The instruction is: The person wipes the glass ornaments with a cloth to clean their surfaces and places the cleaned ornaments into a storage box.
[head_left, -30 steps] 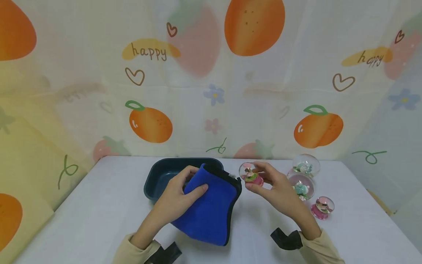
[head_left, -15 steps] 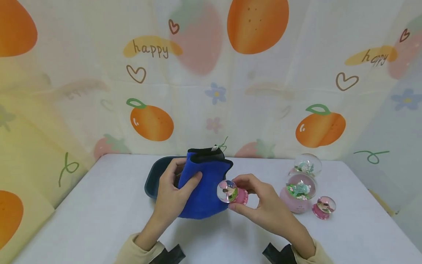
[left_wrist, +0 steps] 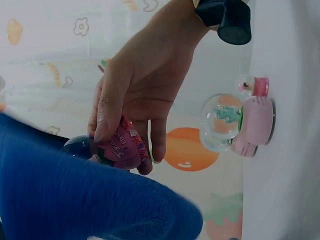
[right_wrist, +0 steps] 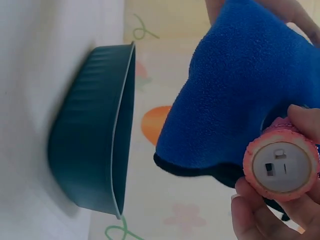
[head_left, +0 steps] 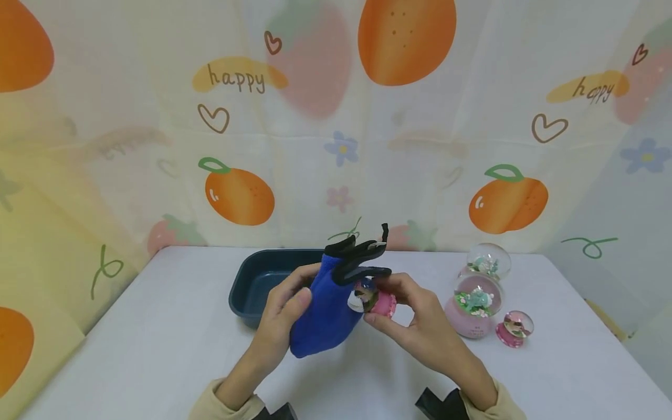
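Observation:
My left hand [head_left: 278,318] grips a folded blue cloth with black edging [head_left: 324,318], thumb on its near face. In my right hand [head_left: 425,326] a small snow globe with a pink base [head_left: 385,304] is pinched between thumb and fingers, lying on its side above the table. Its clear dome points left and meets the cloth, which partly hides it. The right wrist view shows the white underside of the globe's base [right_wrist: 282,167], facing the camera, with the blue cloth [right_wrist: 235,90] behind. Lettering shows on the pink base [left_wrist: 120,152] in the left wrist view.
A dark teal basin [head_left: 244,294] stands behind the left hand. Right of the right hand are a larger pink snow globe [head_left: 472,321], another clear-domed globe [head_left: 490,259] behind it, and a small pink one [head_left: 514,331]. A fruit-print curtain [head_left: 341,192] hangs behind the white table.
The right hand has brought the small snow globe leftward to the cloth and tipped it onto its side. The left hand has turned the cloth, whose black edges now bunch up beside the dome.

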The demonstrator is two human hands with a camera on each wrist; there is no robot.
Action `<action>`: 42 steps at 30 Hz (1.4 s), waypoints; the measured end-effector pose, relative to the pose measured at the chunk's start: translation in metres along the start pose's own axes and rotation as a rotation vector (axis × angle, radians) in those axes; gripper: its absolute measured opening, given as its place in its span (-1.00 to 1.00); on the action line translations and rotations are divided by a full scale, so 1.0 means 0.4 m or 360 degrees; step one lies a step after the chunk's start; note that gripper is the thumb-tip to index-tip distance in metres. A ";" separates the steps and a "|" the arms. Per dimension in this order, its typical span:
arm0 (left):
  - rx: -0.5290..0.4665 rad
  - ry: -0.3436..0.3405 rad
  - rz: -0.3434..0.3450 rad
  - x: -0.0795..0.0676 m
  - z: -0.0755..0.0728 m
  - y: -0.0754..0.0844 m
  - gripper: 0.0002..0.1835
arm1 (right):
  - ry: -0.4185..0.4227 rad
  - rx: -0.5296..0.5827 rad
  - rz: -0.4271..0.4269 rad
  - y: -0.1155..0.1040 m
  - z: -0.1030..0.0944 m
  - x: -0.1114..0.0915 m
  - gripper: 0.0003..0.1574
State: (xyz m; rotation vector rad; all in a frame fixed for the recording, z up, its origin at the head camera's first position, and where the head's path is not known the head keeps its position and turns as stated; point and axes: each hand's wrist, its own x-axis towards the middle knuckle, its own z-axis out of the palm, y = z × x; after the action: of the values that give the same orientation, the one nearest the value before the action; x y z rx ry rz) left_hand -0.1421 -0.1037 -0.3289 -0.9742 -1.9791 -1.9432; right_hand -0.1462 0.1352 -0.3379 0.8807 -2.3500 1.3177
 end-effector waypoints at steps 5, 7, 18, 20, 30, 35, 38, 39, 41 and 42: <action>-0.0094 -0.0067 0.0014 0.007 0.003 -0.009 -0.76 | 0.0040 0.0004 -0.0050 0.002 -0.002 -0.003 -0.37; -0.0044 -0.0057 -0.0007 0.007 0.006 -0.016 -0.76 | 0.0052 0.0015 -0.0040 0.001 -0.002 -0.004 -0.38; 0.0382 -0.0208 -0.0114 0.002 0.015 -0.022 -0.46 | 0.0047 0.0243 0.0097 -0.006 -0.018 -0.003 -0.54; 0.0352 -0.0284 -0.0204 0.001 0.010 -0.017 -0.42 | 0.0024 0.0294 0.0120 -0.009 -0.019 -0.003 -0.59; 0.0280 -0.0523 -0.0333 0.004 -0.004 -0.020 -0.20 | -0.0096 0.0462 0.0181 -0.013 -0.019 -0.005 -0.65; 0.0310 -0.0418 -0.0199 0.005 0.012 -0.031 -0.19 | -0.0179 0.0516 0.0154 -0.014 -0.013 -0.004 -0.67; 0.0325 -0.0329 -0.0147 0.003 0.018 -0.034 -0.27 | -0.0204 0.0527 0.0144 -0.013 -0.011 -0.003 -0.68; 0.0340 -0.0304 -0.0130 0.002 0.020 -0.035 -0.31 | -0.0212 0.0532 0.0136 -0.013 -0.011 -0.003 -0.68; 0.0362 -0.0266 -0.0093 0.000 0.022 -0.036 -0.37 | -0.0228 0.0549 0.0121 -0.012 -0.011 -0.003 -0.67; 0.0367 -0.0249 -0.0080 -0.001 0.023 -0.036 -0.40 | -0.0237 0.0562 0.0108 -0.011 -0.011 -0.003 -0.65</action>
State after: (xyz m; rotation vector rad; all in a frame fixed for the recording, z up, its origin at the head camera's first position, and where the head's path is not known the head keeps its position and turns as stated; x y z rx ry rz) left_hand -0.1474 -0.0940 -0.3417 -1.0517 -2.2721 -1.6589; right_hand -0.1427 0.1376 -0.3334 1.0371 -2.3108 1.7899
